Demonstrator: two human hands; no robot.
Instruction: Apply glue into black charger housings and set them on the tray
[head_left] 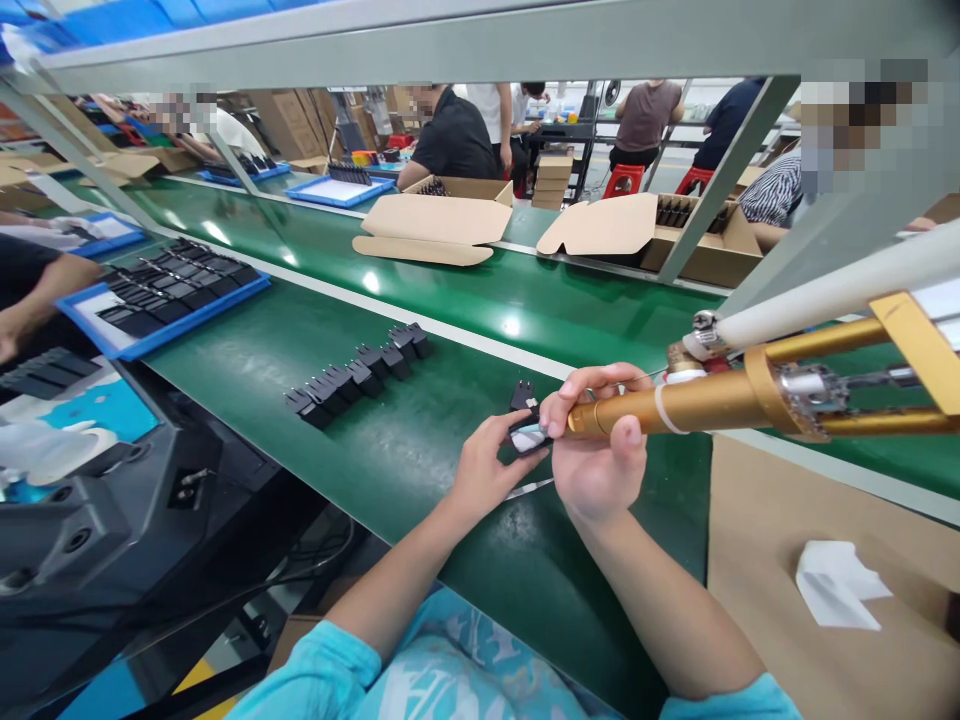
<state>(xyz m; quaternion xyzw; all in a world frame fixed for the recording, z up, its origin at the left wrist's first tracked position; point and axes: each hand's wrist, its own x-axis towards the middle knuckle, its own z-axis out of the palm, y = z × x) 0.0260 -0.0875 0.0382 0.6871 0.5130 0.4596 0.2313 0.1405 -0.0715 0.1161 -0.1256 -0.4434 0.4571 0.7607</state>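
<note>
My left hand (pixel 487 465) pinches a black power adapter (pixel 531 438) with a pale top face between thumb and fingers. My right hand (pixel 600 460) is curled around the front end of a gold-coloured cylindrical tool (pixel 690 408), palm partly turned up. The tool's narrow end points left at the adapter, and the right fingertips are close to it. Whether tip and adapter touch is hidden by the fingers. Just behind, another black plug adapter (pixel 523 394) rests on the green surface (pixel 420 440), prongs up. A thin pale strip (pixel 529 490) lies below my hands.
A row of black plug adapters (pixel 360 375) stands to the left. Beyond it, a blue-rimmed tray (pixel 255 284) holds more. Open cardboard boxes (pixel 480 190) line the far side. At right, white paper (pixel 840 585) lies on cardboard (pixel 757 540). A metal frame (pixel 480 45) crosses overhead; co-workers sit around.
</note>
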